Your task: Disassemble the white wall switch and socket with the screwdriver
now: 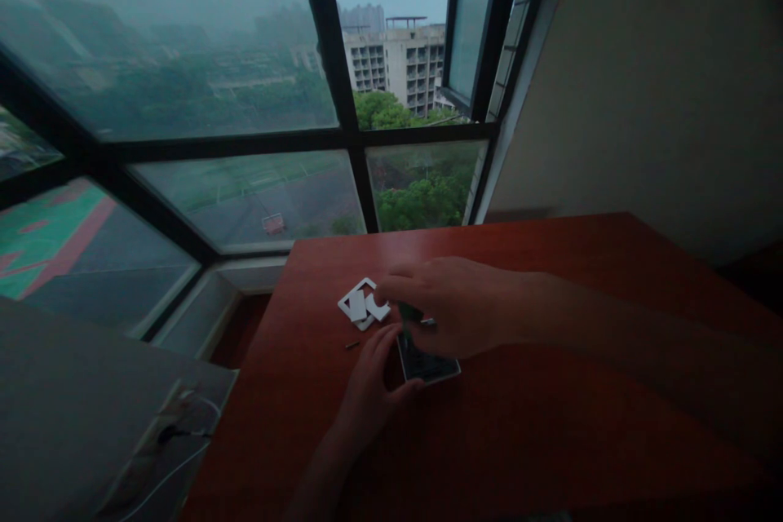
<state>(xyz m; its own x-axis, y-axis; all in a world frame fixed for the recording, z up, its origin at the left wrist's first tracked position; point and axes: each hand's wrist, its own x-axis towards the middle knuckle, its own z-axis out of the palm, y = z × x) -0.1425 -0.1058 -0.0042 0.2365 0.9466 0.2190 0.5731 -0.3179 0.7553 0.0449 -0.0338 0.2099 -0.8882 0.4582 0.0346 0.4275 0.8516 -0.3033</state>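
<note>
Gripping the panel (428, 367) at 9 o'clock with your left hand (372, 382); your right hand (458, 303) clasps a dark green object (409, 312) above it. Panel's on the table (519, 432), white pieces (357, 307) at its 11 o'clock.

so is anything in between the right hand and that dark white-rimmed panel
Only the dark greenish item the right hand seems to hold, too dim to identify. The left hand is at the panel's left side; the white pieces lie off left, outside the gap.
</note>
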